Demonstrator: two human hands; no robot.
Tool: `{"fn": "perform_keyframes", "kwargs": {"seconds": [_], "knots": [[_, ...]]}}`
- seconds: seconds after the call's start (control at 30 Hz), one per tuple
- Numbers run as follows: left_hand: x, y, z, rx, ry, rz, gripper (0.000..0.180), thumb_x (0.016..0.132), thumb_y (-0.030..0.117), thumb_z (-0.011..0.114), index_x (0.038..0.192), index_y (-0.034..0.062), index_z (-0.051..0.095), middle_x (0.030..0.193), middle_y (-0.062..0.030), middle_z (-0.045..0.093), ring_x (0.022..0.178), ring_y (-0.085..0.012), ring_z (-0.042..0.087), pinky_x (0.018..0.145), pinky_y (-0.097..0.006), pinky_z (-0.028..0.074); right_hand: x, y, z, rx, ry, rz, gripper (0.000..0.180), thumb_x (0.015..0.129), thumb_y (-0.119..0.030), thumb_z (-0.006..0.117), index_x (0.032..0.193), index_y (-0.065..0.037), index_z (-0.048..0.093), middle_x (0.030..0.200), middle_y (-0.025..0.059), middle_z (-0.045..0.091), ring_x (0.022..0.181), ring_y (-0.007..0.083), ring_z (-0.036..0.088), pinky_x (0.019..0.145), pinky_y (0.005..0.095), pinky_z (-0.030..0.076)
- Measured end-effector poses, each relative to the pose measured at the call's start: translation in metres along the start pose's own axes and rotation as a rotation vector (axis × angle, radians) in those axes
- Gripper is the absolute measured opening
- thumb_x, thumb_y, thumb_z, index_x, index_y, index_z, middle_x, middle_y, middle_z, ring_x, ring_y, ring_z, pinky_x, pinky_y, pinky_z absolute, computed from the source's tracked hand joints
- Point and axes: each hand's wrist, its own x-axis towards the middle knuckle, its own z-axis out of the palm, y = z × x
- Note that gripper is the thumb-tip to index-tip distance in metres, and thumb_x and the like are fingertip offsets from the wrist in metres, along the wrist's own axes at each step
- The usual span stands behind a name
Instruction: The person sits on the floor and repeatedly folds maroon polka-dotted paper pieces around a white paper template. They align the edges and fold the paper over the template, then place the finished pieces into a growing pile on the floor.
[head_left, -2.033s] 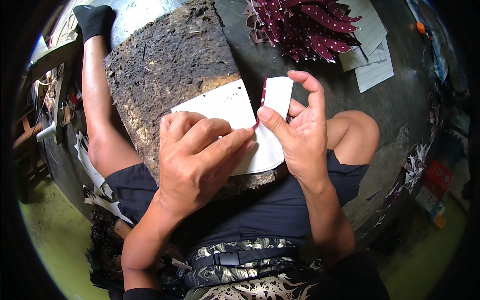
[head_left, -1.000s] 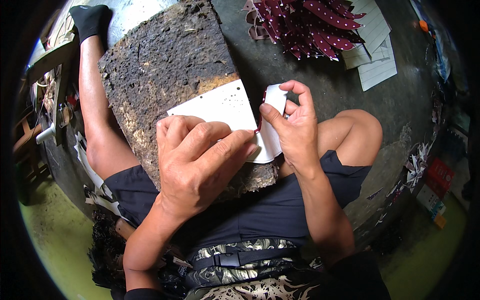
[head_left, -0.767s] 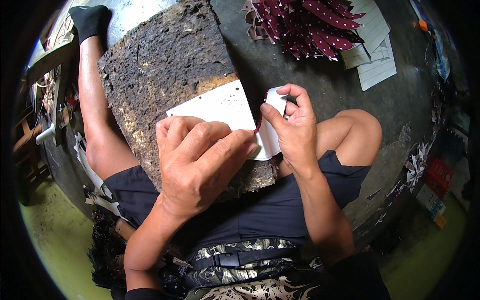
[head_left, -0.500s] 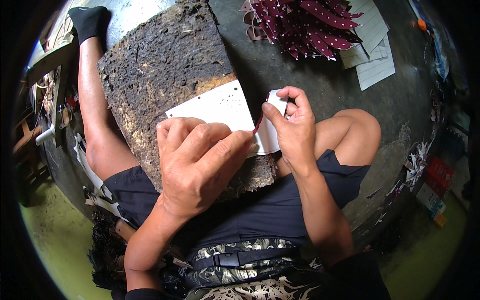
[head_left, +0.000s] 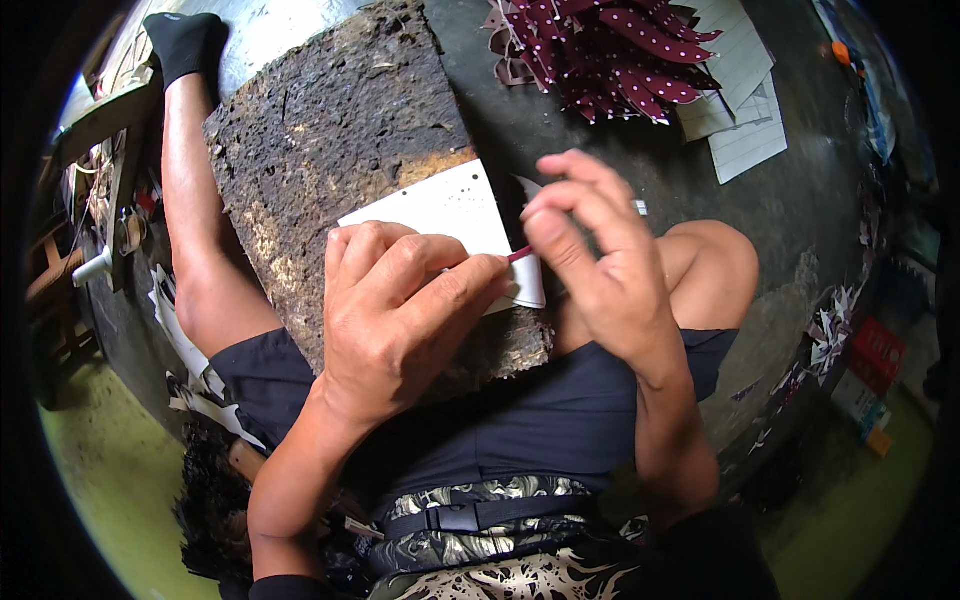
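My left hand [head_left: 400,310] is closed, thumb and fingertips pinching a narrow dark red strip [head_left: 521,254] at the right edge of a white card [head_left: 440,205]. Several small dark holes and dots mark the card. It lies on a rough, dark, pitted block [head_left: 330,120] between my legs, partly hidden under the left hand. My right hand [head_left: 610,265] is just right of the strip, fingers curled and smeared by motion. A pale pointed sliver [head_left: 527,186] shows beyond its fingertips and a small whitish end [head_left: 640,207] behind its knuckles; I cannot make out what it holds.
A bundle of dark red, white-dotted strips [head_left: 620,60] lies on the floor beyond the block, beside lined paper sheets [head_left: 750,130]. Pale scraps [head_left: 830,320] and a red box [head_left: 880,345] are at the right. A wooden frame [head_left: 100,130] stands at the left.
My right hand has swung slightly right, and its fingers no longer press the white flap at the card's right. My left hand has shifted slightly right, still pinching the red strip.
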Motion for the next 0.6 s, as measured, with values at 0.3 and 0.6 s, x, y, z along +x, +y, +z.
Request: {"fn": "perform_keyframes", "kwargs": {"seconds": [0.3, 0.6], "knots": [[-0.001, -0.001, 0.000, 0.003, 0.013, -0.006, 0.032, 0.082, 0.022, 0.099, 0.112, 0.0175, 0.088, 0.103, 0.0042, 0.073, 0.091, -0.0199, 0.065, 0.084, -0.040, 0.046, 0.002, 0.005, 0.013, 0.377, -0.216, 0.136, 0.039, 0.116, -0.040, 0.074, 0.114, -0.001, 0.073, 0.131, 0.0180, 0.071, 0.122, 0.0296, 0.071, 0.106, 0.0391, 0.055], [-0.003, -0.002, 0.003, 0.005, 0.022, -0.011, 0.034, 0.080, 0.022, 0.099, 0.112, 0.0179, 0.088, 0.104, 0.0040, 0.073, 0.091, -0.0201, 0.065, 0.084, -0.041, 0.047, -0.003, 0.016, 0.017, 0.412, -0.199, 0.185, 0.039, 0.118, -0.039, 0.072, 0.113, 0.000, 0.073, 0.130, 0.0169, 0.072, 0.124, 0.0289, 0.071, 0.109, 0.0402, 0.054]]}}
